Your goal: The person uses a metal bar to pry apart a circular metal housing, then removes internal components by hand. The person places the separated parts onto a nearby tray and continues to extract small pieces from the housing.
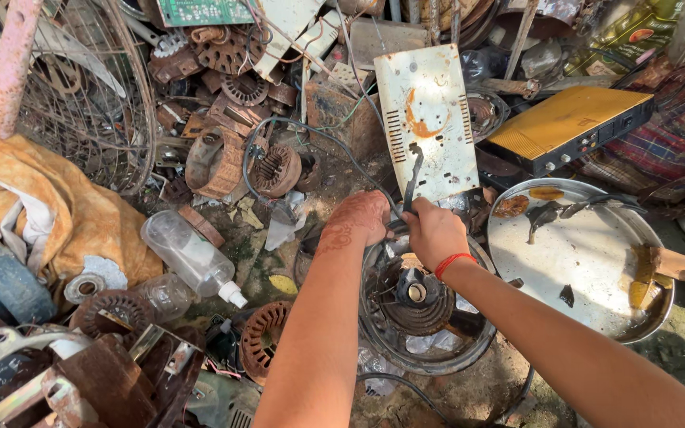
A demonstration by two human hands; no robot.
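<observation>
Both the left hand (361, 215) and right hand (431, 230) were clamped on the black cable (411, 181); a hard tug could have snapped it or cut fingers on the rusty motor housing (422, 309).

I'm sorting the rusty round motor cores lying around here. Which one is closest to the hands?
The motor core seated in the round metal housing, directly below both hands. The others lie loose in the scrap, farther away.

Hands: two, left (358, 218) and right (432, 231), both at one black cable (414, 178).
Round motor housing (422, 305): one.
Clear plastic bottles: two, one large (188, 257), one small (166, 295).
White vented metal cover (427, 119): one.
Yellow-topped electronics box (568, 127): one.
Round metal tray (588, 261): one.
Green circuit board (204, 11): one.
Wire fan guard (93, 95): one.
Yellow cloth (81, 214): one.
Rusty motor stators: several, not countable exactly.
</observation>
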